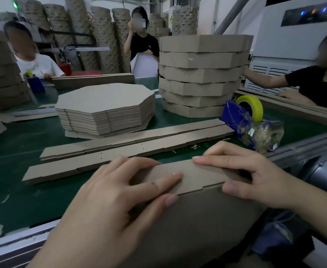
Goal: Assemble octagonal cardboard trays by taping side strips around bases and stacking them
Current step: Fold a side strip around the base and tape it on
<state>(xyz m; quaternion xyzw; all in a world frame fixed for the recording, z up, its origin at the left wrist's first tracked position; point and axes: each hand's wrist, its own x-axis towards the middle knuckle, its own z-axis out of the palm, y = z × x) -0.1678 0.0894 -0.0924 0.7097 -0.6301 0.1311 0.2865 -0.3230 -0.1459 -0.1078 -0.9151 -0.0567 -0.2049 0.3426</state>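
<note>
Here, the side strip (197, 174) stands against the far edge of the octagonal base (197, 225), which leans toward me over the near rim of the green table (19, 171). My left hand (116, 192) lies fairly flat on it: the forefinger presses the face of the strip, another finger reaches its upper edge, and the thumb rests just at the seam where strip meets base. My right hand (259, 176) grips the strip further along, its forefinger stretched along the top edge, the other fingers curled over the far side and the thumb pressed on the base just below the seam.

Just beyond my hands, loose strips (127, 151) lie flat in long, overlapping rows across the table. Behind them on the left sits a pile of flat bases (106, 105), and to its right rises a stack of finished trays (203, 78), each turned slightly off the one below. Near that stack, at my right, stands a blue tape dispenser (234, 117) carrying a yellow-green tape roll (250, 105), with a crumpled plastic bag (263, 132) against it.

Around the table other people work, one in a white shirt (40, 64) at the left, one in a black shirt (143, 45) at the far side, and another's arm (263, 82) reaching toward the tray stack. Tall cardboard rolls (100, 35) fill the background.
</note>
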